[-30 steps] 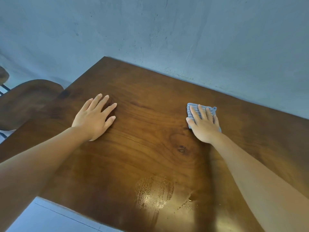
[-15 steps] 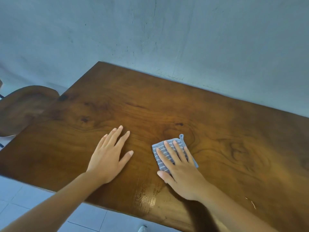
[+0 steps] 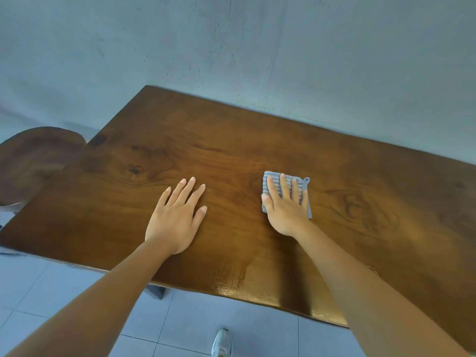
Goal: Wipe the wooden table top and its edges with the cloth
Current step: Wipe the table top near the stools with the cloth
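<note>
The wooden table top (image 3: 231,140) is dark brown with visible grain and fills the middle of the view. A small grey-blue striped cloth (image 3: 296,182) with a hanging loop lies flat on it, right of centre. My right hand (image 3: 286,204) presses flat on the cloth, fingers spread, covering most of it. My left hand (image 3: 177,215) rests palm down on the bare wood to the left of the cloth, fingers apart, holding nothing. A glossy wet-looking patch (image 3: 231,282) shows near the front edge.
A grey-blue wall (image 3: 257,47) runs right behind the table's far edge. A wooden chair seat (image 3: 33,155) stands at the table's left end. Pale floor tiles (image 3: 201,320) and a shoe (image 3: 221,343) show below the front edge.
My right hand has slid the cloth away from the front edge, toward the wall and to the right. My left hand has stayed flat on the wood.
</note>
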`<state>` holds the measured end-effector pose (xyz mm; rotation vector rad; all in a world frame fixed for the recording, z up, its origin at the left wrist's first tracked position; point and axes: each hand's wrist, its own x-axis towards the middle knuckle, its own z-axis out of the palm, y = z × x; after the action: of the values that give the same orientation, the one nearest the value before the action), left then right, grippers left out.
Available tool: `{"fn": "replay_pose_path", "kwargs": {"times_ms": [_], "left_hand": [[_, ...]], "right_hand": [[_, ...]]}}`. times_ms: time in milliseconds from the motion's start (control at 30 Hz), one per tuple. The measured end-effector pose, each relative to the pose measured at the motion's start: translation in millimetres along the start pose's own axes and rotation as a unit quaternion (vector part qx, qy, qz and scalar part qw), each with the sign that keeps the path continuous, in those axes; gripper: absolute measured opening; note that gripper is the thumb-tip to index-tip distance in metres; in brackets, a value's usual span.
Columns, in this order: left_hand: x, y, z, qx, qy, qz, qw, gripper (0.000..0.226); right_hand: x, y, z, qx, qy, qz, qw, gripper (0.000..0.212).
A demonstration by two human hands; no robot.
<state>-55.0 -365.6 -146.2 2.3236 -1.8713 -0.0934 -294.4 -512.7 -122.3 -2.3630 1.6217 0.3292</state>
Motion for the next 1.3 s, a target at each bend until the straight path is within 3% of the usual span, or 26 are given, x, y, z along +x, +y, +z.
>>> {"fn": "replay_pose_path", "kwargs": {"times_ms": [267,467,533,667,800,1000,1167,1300], "left_hand": [[1,1,-1,-0.004,0.006,0.004,1.0,0.061],[1,0,0,-0.008,0.008,0.006,1.0,0.059],[1,-1,0,-0.01,0.007,0.005,1.0,0.059],[1,0,0,-0.013,0.005,0.005,1.0,0.059],[-1,0,-2,-0.017,0.002,0.005,1.0,0.059],[-1,0,-2,-0.022,0.0,0.007,1.0,0.06],[0,-2,0,-0.026,0.003,0.01,1.0,0.06],[1,-3,0,-0.029,0.006,0.013,0.999,0.06]], "right_hand": [[-148,-36,72,-0.04,0.094,-0.143,0.984,0.061],[-161,-9,67,-0.076,0.063,-0.254,0.962,0.063],[-141,-1,57,-0.074,0.057,-0.227,0.969,0.061],[-87,13,35,-0.024,0.034,-0.072,0.997,0.059],[-75,5,31,-0.007,0.028,0.035,0.999,0.058],[-156,-12,69,-0.028,0.093,-0.056,0.994,0.062],[-208,28,91,-0.096,0.108,-0.145,0.979,0.055],[-196,61,79,-0.087,0.1,-0.137,0.982,0.055]]}}
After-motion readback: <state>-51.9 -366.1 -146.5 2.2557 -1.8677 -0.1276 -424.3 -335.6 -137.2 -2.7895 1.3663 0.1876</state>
